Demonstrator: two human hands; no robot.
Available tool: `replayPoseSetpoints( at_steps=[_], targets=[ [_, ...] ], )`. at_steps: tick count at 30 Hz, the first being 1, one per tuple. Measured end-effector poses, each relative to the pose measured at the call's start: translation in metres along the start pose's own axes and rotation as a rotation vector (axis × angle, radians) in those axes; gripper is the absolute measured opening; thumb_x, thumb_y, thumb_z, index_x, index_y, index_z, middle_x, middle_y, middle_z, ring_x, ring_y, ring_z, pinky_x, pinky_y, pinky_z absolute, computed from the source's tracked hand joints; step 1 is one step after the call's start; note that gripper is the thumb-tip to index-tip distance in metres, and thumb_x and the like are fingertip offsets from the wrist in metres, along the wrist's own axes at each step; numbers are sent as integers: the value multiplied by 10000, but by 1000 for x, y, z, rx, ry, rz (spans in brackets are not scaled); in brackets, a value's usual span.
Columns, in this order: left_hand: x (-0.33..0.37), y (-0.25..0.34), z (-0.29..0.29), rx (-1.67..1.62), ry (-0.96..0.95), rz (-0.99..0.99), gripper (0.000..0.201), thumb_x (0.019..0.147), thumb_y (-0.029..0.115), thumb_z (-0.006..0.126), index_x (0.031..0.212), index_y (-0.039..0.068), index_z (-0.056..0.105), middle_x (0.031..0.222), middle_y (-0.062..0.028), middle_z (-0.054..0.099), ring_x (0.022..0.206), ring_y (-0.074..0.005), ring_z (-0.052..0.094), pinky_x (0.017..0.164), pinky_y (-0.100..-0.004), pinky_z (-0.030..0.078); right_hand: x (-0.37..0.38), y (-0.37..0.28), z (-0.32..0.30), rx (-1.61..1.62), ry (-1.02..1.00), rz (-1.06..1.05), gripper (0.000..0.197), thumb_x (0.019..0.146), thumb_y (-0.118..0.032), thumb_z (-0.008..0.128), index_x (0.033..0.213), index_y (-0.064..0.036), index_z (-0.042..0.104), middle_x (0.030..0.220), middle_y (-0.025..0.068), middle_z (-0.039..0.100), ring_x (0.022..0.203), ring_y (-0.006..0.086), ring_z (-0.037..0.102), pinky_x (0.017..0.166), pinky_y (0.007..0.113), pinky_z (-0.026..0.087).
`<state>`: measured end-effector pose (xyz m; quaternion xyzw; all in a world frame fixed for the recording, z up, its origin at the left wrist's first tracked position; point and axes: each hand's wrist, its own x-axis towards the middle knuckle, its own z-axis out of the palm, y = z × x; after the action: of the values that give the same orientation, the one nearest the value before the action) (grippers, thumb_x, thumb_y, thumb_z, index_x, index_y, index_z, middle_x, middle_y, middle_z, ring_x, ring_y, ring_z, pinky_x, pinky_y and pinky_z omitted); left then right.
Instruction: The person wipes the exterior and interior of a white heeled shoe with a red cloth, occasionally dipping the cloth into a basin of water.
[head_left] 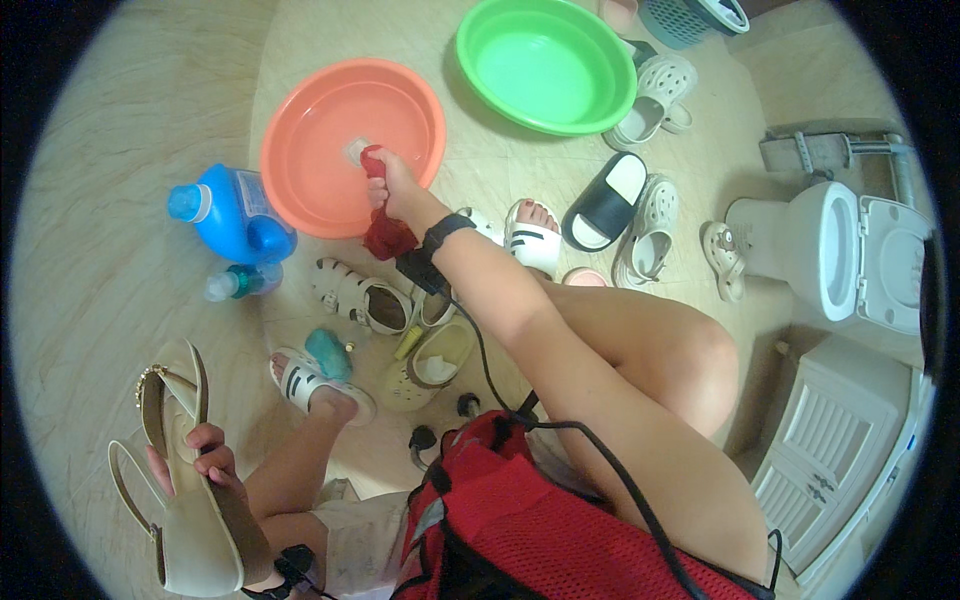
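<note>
My left hand point(212, 460), at the lower left, grips a beige wedge sandal point(200, 530) with an ankle strap and a decorated upper strap. The sandal is held up on end, away from the floor. At the upper middle, my right hand point(403, 190) is closed around a bunched red cloth point(390, 236). Part of that cloth sticks out above the fist and the rest hangs below it, at the edge of an orange basin point(285, 105). A small pale patch shows inside this basin beside my fingers; what it is I cannot tell.
A green basin point(555, 127) stands farther right. Beside the orange basin are a blue jug point(222, 215) and a small teal-and-clear bottle point(245, 282). White clogs point(362, 300), a yellowish clog point(405, 390), a teal item point(329, 355) and a black slide point(607, 200) lie around my feet. A toilet point(825, 250) is right.
</note>
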<state>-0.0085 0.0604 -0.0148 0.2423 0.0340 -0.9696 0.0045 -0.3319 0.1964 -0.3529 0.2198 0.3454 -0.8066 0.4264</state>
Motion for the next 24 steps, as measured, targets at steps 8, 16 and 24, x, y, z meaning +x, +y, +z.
replayPoseSetpoints(
  at_steps=[8,16,24],
  targets=[
    [-12,6,-1,76,9,38,547,886,519,449,1125,34,362,1030,-45,376,901,-202,448,929,-397,418,-12,-6,19,219,-157,105,311,868,-314,455,1067,-77,484,971,231,549,859,387,601,709,449,515],
    [-6,1,0,36,1,39,607,889,539,426,1177,10,352,1032,-59,370,904,-216,445,939,-406,424,-24,-7,21,135,-147,-164,251,826,28,456,1065,-13,522,958,169,592,787,245,602,636,303,500],
    [-1,-3,4,34,2,46,637,888,555,408,1143,-25,346,1026,-85,367,906,-243,458,917,-424,451,-23,-21,23,-126,-170,-5,85,842,-156,553,804,-91,514,635,23,482,447,105,401,355,243,281]
  ],
)
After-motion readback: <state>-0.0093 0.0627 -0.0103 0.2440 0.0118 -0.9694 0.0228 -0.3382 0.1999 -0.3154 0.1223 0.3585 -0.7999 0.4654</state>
